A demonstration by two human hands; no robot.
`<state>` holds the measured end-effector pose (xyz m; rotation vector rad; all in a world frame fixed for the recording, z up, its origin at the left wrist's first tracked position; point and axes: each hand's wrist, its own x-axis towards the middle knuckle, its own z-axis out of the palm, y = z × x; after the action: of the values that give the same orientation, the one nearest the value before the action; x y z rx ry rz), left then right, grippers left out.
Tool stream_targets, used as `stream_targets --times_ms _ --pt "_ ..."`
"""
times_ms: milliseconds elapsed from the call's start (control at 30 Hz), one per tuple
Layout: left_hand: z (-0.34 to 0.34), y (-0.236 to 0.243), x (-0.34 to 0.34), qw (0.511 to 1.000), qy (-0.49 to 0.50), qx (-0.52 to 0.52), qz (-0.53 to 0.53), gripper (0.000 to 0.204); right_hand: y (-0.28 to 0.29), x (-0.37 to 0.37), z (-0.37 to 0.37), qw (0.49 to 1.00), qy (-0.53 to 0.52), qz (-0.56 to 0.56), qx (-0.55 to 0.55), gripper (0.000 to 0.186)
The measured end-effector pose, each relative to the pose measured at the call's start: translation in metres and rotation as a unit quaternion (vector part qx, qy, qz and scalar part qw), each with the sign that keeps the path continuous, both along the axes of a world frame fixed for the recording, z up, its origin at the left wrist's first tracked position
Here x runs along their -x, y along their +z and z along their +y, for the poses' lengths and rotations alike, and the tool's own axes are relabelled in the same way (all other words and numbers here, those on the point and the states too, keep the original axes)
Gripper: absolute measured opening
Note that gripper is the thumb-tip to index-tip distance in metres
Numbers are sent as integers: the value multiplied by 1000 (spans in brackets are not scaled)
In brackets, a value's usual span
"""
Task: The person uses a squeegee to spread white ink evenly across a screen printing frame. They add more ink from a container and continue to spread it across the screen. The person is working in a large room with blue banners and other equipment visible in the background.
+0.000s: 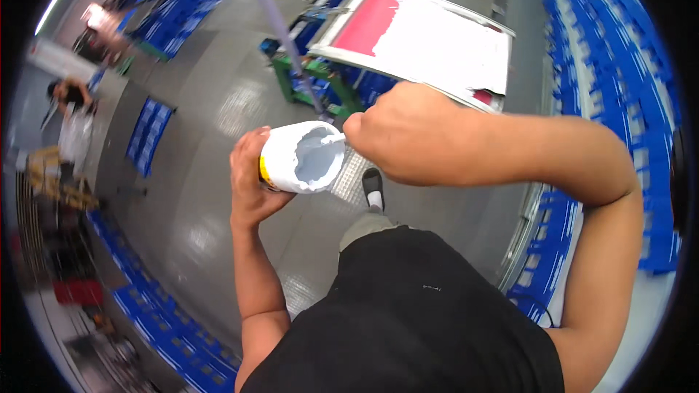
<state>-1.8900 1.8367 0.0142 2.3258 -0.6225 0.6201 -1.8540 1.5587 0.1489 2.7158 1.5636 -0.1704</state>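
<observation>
My left hand (251, 175) is wrapped around a white plastic tub (280, 147), tilted so its open mouth faces right. Thick whitish stuff, like ink or paint, coats the inside of the tub and clings to its rim. Closed in a fist, my right hand (408, 135) is just right of the tub's mouth. From it a narrow white-smeared stick (333, 140) reaches over the rim into the tub; most of its length is hidden by the fist. Beyond my right hand lies a framed screen (353, 24), pinkish red and largely covered with white ink (437, 40).
A green metal stand (320, 76) supports the framed screen's near left side, and a grey pole (273, 7) rises beside it. Blue printed sheets (582, 80) line the right side; another blue sheet (149, 135) is at left. A person (71, 94) is at the far left.
</observation>
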Motion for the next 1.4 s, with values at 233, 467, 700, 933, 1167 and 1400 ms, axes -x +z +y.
stream_targets --times_ms 233,467,700,933,1167,1400 --pt "-93 -29 -148 992 -42 49 -112 92 0 -127 -105 938 -182 293 -29 25" --pt "-164 -38 -216 995 4 58 -83 95 -42 -218 -223 748 -262 595 -129 26" --pt "-245 -69 -203 980 187 65 -19 100 -83 -291 -313 694 -217 678 -105 24" --pt "-301 -91 -152 913 372 132 103 98 -93 -327 -354 702 -166 689 -71 25" --pt "-304 -154 -112 853 453 225 132 100 -123 -359 -392 809 -208 525 -167 33" --pt "-329 -204 -68 796 462 364 145 107 -196 -436 -389 973 -125 136 -140 31"
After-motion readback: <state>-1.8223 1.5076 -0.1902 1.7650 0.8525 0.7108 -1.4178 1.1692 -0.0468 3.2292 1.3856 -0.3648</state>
